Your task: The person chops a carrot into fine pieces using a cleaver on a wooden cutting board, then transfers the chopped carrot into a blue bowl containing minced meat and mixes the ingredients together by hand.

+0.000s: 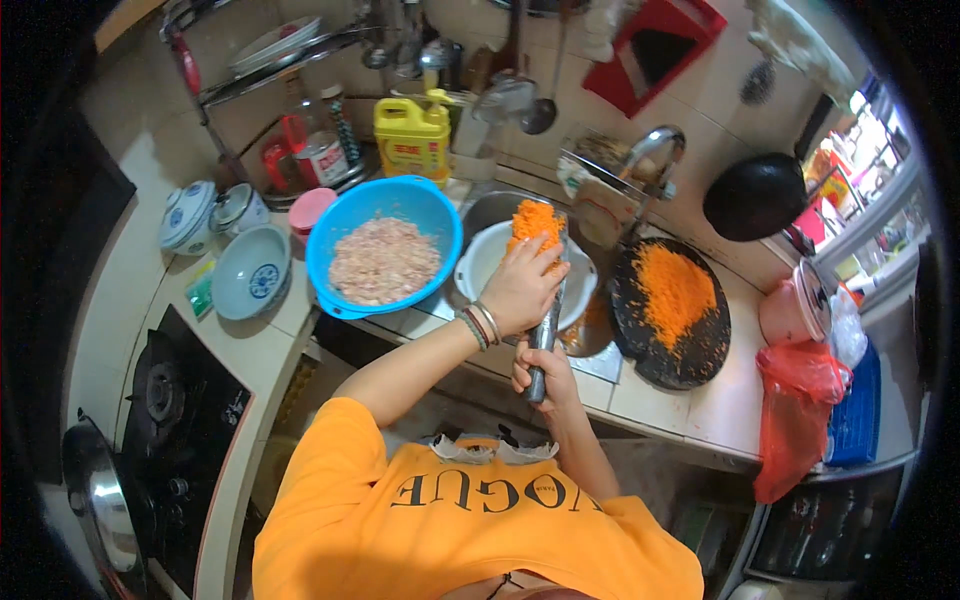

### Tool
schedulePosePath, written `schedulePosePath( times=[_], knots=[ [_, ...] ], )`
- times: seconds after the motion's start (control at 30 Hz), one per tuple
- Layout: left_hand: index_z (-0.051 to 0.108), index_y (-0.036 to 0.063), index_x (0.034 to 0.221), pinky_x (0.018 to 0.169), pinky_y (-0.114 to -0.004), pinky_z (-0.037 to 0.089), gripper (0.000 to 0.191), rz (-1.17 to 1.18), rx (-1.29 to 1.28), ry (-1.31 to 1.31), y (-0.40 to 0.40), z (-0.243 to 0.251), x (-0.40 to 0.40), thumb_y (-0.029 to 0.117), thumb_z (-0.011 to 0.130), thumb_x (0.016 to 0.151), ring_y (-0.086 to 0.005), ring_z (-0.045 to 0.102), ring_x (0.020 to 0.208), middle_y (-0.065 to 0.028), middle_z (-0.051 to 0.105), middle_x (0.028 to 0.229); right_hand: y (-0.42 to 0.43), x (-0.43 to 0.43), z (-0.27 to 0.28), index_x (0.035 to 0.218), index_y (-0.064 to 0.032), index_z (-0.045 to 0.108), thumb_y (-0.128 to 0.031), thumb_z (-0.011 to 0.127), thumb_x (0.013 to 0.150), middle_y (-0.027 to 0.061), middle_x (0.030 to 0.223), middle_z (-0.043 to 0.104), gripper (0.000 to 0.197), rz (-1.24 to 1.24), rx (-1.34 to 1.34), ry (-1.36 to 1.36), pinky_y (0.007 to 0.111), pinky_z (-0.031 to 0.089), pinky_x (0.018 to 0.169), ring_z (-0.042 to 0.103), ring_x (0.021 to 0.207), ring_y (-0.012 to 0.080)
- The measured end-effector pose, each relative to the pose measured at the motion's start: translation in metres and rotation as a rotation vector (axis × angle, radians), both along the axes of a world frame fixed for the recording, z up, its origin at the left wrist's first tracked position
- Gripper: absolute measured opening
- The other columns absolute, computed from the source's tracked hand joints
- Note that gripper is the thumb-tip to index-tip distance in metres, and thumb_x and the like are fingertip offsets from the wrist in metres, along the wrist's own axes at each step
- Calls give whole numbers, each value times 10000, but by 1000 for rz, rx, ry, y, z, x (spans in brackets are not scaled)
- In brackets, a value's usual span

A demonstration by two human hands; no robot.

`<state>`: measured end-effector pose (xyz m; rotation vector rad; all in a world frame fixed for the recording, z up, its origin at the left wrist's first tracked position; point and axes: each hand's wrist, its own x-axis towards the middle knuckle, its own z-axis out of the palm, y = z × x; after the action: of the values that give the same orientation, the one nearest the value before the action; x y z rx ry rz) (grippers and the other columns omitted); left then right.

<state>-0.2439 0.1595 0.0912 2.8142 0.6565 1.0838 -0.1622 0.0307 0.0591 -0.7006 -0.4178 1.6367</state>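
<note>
My right hand (549,369) grips the dark handle of a kitchen knife (550,322), probably a cleaver, seen nearly edge-on. A heap of finely chopped carrot (537,222) rests against its blade. My left hand (526,289), with bracelets at the wrist, presses the carrot to the blade with its fingers spread over it. Knife and carrot are above a white plastic basin (480,262) in the steel sink (487,201). To the right, more chopped carrot (675,292) lies on a round dark chopping board (637,352). Left of my hands stands a blue plastic colander or basin (324,255) of minced meat (386,262).
A pale bowl (251,274) and lidded jars (189,217) stand on the left counter beside a black gas hob (180,450). Behind are a yellow detergent jug (411,139) and the faucet (660,139). A pink lidded pot (795,307) and red plastic bag (799,420) are at right.
</note>
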Motion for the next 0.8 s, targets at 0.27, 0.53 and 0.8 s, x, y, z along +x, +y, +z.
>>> schedulePosePath(
  times=[0.27,0.53,0.8],
  knots=[
    [636,69,1155,1047,-486,333,317,315,-112,-102,64,-2,-120,201,582,873,-393,400,1274,-147,543,1275,82,-81,20,987,-12,449,-52,582,754,70,644,514,271,261,-25,-253,299,447,405,502,450,152],
    [554,86,1281,1088,-528,247,396,598,-440,-47,115,-41,-171,280,468,947,-407,367,1295,-161,480,1363,107,-112,36,938,-16,428,-28,575,733,93,660,544,253,288,-79,-401,297,467,408,548,463,170],
    [380,117,1425,1117,-565,97,512,557,-500,55,104,-27,-174,386,344,990,-344,175,1413,-151,250,1518,127,-108,31,912,12,487,-48,578,735,85,668,551,208,219,-18,-569,288,451,410,548,451,167]
  ],
)
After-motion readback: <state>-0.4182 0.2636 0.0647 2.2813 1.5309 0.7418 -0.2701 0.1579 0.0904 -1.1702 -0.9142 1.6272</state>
